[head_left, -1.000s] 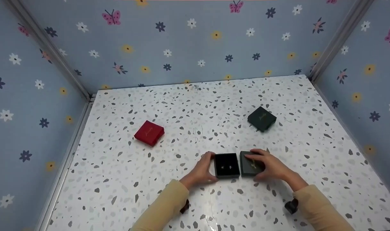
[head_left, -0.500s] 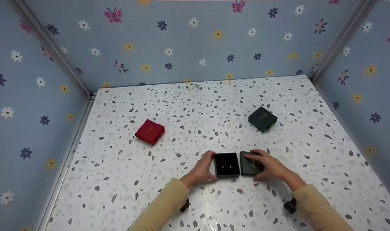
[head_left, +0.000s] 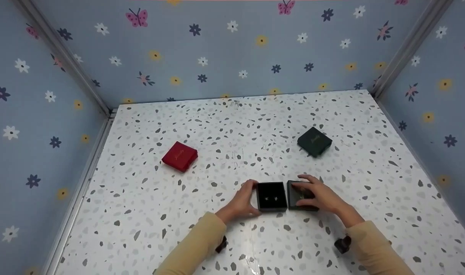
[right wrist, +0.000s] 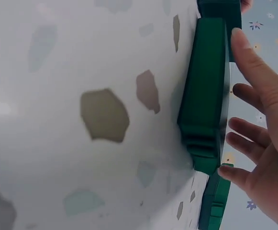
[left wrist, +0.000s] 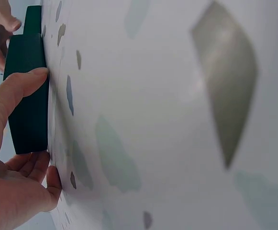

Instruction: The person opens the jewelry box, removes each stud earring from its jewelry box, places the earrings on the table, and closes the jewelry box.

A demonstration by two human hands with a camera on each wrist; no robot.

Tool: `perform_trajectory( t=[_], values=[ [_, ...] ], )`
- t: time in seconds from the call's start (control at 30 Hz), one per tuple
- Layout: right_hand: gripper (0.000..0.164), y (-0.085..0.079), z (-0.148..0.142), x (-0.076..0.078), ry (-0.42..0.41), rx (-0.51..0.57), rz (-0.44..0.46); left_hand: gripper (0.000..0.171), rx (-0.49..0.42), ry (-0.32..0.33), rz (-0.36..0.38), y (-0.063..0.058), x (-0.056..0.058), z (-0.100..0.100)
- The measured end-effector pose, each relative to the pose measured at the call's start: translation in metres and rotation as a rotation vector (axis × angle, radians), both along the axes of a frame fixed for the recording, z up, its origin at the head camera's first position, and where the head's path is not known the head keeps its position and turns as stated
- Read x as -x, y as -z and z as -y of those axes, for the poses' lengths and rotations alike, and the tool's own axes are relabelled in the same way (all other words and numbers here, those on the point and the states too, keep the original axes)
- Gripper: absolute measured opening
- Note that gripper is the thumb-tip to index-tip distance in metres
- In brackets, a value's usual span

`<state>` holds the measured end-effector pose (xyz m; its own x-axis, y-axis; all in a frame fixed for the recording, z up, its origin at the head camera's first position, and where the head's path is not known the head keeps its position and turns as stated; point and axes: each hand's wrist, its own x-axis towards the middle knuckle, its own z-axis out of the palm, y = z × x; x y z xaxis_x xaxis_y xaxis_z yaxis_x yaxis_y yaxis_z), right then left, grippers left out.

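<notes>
In the head view an uncovered dark green jewelry box base point(head_left: 272, 209) lies on the table, lined in black, with two small earrings point(head_left: 271, 198) inside. My left hand point(head_left: 240, 201) holds its left side, thumb along the near wall point(left wrist: 28, 110) in the left wrist view and fingers at the far side. Beside it lies the matching lid point(head_left: 293, 196), gold lettering partly covered by my right hand point(head_left: 324, 196). The right wrist view shows that hand's fingers spread loosely over the lid's green side point(right wrist: 203, 81), the thumb near its top edge.
A closed red box point(head_left: 180, 156) with gold lettering lies left of the middle. Another closed dark green box point(head_left: 314, 141) sits farther back on the right. The speckled white table point(head_left: 232, 122) is bounded by flower-patterned panels point(head_left: 217, 49) at the back and sides.
My right thumb has lifted from the lid's near edge up over its top, and the fingers have loosened. My left hand and the box base stay in place; the head view shifted slightly.
</notes>
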<state>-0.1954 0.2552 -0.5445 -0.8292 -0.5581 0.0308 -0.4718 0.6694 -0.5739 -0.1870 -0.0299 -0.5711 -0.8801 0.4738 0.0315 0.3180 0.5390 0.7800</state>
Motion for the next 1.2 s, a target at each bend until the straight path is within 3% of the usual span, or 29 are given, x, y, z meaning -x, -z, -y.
perform_trajectory(
  t=[0.2,0.57,0.8,1.2],
  values=[
    [0.039,-0.003,0.01,0.0,0.018,0.073,-0.104,0.082,-0.015,-0.001,-0.003,0.0,0.0,0.0],
    [0.032,0.002,0.033,0.002,-0.03,0.235,-0.259,0.083,-0.027,-0.006,0.003,0.0,-0.001,0.002],
    [0.03,0.006,0.047,0.001,-0.015,0.318,-0.211,0.08,-0.026,0.0,-0.007,-0.001,-0.001,0.001],
    [0.02,0.014,0.055,-0.003,0.027,0.294,-0.14,0.08,-0.039,-0.007,-0.016,0.0,-0.002,0.0]
  ],
)
